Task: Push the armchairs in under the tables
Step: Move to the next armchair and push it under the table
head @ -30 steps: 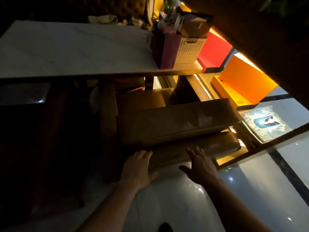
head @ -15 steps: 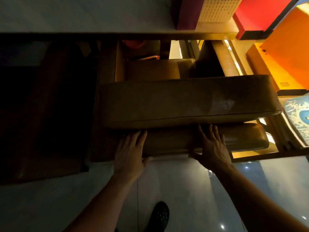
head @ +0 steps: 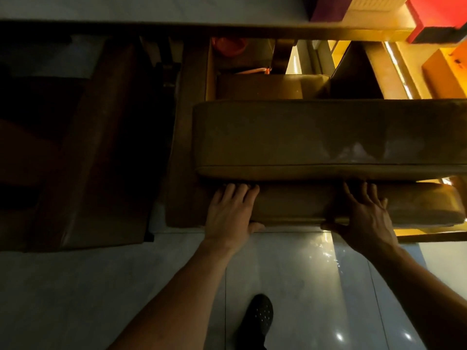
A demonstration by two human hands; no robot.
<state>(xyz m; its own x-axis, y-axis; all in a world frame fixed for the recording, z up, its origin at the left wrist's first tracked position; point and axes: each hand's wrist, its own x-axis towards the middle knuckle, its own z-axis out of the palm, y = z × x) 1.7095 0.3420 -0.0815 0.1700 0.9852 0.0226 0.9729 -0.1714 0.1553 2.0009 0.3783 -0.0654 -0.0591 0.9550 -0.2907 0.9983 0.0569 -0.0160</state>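
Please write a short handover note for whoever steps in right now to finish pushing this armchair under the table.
Hands: left hand and right hand both lie flat on the back of the armchair, fingers straight, thumbs hooked under its lower edge.
Position: the seat sits partly under the table; the backrest stands outside its edge.
Done: hands placed for the push.
Left: push further in if there is room; I cannot tell.

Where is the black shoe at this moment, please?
In the head view the black shoe stands on the pale floor tiles at bottom centre, between the person's two forearms and below the armchair.
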